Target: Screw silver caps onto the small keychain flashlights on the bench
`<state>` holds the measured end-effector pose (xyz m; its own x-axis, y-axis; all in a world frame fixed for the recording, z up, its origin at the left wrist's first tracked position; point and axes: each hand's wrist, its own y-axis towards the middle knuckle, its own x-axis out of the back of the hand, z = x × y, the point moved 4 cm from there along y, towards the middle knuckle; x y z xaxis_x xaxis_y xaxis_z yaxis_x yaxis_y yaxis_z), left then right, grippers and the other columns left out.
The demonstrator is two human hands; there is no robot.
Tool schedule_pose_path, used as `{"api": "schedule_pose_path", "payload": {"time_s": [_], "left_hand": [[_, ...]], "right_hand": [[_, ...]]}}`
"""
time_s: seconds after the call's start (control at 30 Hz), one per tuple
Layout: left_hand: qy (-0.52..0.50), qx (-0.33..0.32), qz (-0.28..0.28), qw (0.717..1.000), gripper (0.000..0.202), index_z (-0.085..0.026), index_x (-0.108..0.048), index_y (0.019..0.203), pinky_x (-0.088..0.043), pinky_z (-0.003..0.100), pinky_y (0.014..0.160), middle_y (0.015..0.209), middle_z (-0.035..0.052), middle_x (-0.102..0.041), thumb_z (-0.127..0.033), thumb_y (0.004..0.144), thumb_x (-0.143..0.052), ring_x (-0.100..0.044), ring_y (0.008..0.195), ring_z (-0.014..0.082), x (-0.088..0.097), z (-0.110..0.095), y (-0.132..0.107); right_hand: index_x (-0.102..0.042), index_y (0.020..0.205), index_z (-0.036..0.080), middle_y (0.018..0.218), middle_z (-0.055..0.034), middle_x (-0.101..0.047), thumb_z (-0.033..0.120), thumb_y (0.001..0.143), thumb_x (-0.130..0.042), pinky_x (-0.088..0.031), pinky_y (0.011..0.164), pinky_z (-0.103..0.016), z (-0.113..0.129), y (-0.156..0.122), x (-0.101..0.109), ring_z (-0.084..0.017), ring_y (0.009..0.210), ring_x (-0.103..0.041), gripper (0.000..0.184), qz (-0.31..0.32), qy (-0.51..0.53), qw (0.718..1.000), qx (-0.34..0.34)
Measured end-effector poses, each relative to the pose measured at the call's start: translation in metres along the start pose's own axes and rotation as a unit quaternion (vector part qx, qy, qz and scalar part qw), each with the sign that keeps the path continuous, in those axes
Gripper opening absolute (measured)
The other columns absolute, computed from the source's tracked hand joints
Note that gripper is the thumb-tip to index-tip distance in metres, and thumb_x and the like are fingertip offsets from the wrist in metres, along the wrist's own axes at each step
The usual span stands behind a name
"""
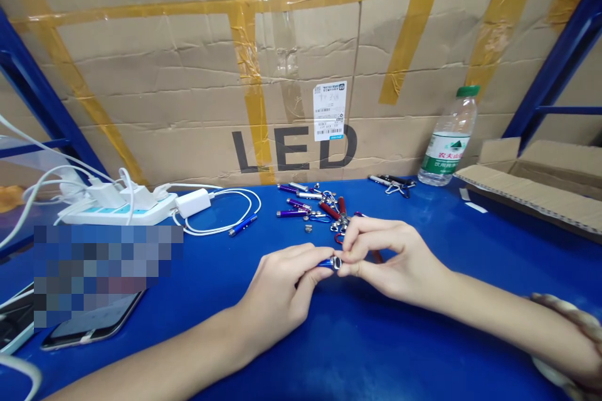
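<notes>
My left hand is closed around a small blue keychain flashlight, gripping its body over the blue table. My right hand pinches the flashlight's silver end with thumb and fingertips. Both hands meet at the middle of the table. Just behind them lies a pile of several more small flashlights, purple, red and silver, with key rings. One blue flashlight lies apart to the left.
A white power strip with plugs and white cables sits at the left. Phones lie at the near left. A water bottle stands at the back right beside an open cardboard box. A large cardboard wall marked LED closes the back.
</notes>
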<state>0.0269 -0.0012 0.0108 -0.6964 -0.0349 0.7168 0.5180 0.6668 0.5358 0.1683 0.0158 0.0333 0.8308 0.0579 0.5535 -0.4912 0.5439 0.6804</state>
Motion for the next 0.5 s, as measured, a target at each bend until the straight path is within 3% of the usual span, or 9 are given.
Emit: {"api": "schedule_pose_path", "payload": {"time_s": [0.17, 0.33, 0.5], "left_hand": [[0.08, -0.065, -0.084, 0.991, 0.02, -0.015, -0.063, 0.095, -0.05, 0.025, 0.068, 0.083, 0.0047, -0.069, -0.015, 0.083, -0.047, -0.064, 0.071, 0.0157, 0.001, -0.002, -0.005], [0.11, -0.062, -0.093, 0.988, 0.02, -0.017, -0.064, 0.094, -0.053, 0.026, 0.068, 0.085, 0.0034, -0.07, -0.015, 0.083, -0.048, -0.065, 0.072, 0.016, 0.0, -0.001, -0.006], [0.094, -0.043, -0.097, 0.99, 0.021, -0.018, -0.065, 0.095, -0.052, 0.026, 0.07, 0.089, 0.0041, -0.07, -0.017, 0.083, -0.048, -0.065, 0.075, 0.0164, -0.001, 0.001, -0.004]], "right_hand": [[-0.059, 0.05, 0.013, 0.058, -0.0012, -0.056, 0.028, 0.066, -0.069, -0.04, 0.048, -0.019, -0.007, -0.001, -0.005, -0.008, 0.052, -0.049, 0.024, 0.007, 0.049, 0.993, -0.105], [-0.058, 0.051, 0.013, 0.057, -0.0005, -0.054, 0.024, 0.065, -0.068, -0.039, 0.049, -0.02, -0.017, -0.004, -0.01, -0.008, 0.052, -0.048, 0.02, 0.028, 0.114, 0.974, -0.192], [-0.059, 0.051, 0.013, 0.056, 0.0009, -0.054, 0.029, 0.06, -0.072, -0.04, 0.048, -0.02, -0.023, -0.003, -0.012, -0.007, 0.05, -0.047, 0.023, 0.04, 0.154, 0.957, -0.244]]}}
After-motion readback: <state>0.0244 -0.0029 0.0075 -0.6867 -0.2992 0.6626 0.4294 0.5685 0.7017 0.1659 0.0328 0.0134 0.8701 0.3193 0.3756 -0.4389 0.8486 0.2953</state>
